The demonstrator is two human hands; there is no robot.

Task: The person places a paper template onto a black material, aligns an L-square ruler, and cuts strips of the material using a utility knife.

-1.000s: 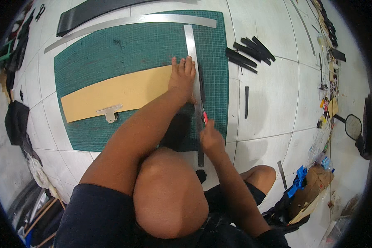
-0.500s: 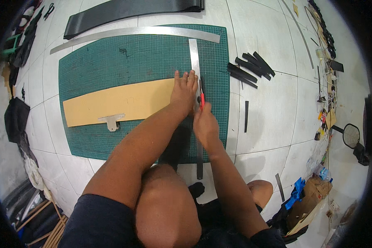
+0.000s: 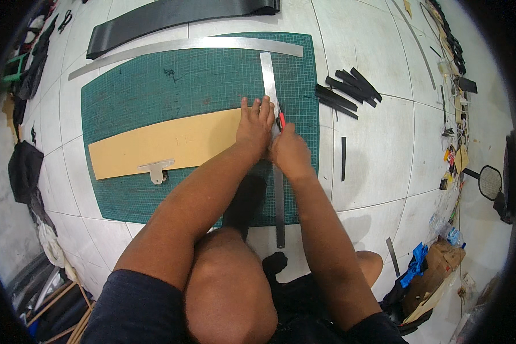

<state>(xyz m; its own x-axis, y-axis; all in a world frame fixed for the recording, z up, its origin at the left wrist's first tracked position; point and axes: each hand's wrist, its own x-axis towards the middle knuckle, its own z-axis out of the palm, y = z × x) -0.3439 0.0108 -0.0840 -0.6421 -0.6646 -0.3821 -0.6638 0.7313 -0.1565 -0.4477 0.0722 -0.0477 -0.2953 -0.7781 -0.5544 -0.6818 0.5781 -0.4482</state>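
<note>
My left hand (image 3: 254, 125) lies flat, fingers stretched forward, on the right end of a tan card strip (image 3: 172, 139) and against a steel ruler (image 3: 268, 71). The ruler runs away from me, its near end reaching past the mat's edge. Closed round a red cutter knife (image 3: 282, 120), my right hand (image 3: 292, 152) is at the ruler's right side, close beside my left hand. The blade's tip is too small to make out. A metal bulldog clip (image 3: 157, 171) grips the card's near edge. Under all this is a green cutting mat (image 3: 212, 77).
A longer metal strip (image 3: 200, 43) crosses the mat's far edge, with a black sheet roll (image 3: 178, 23) beyond. Several black strips (image 3: 350, 89) lie on the tiles at right, one strip (image 3: 343, 159) nearer. A cardboard box (image 3: 436, 269) stands lower right.
My right hand and the cutter knife have moved a little forward, away from me, along the ruler. My left hand stays pressed in place. The whole view has shifted slightly.
</note>
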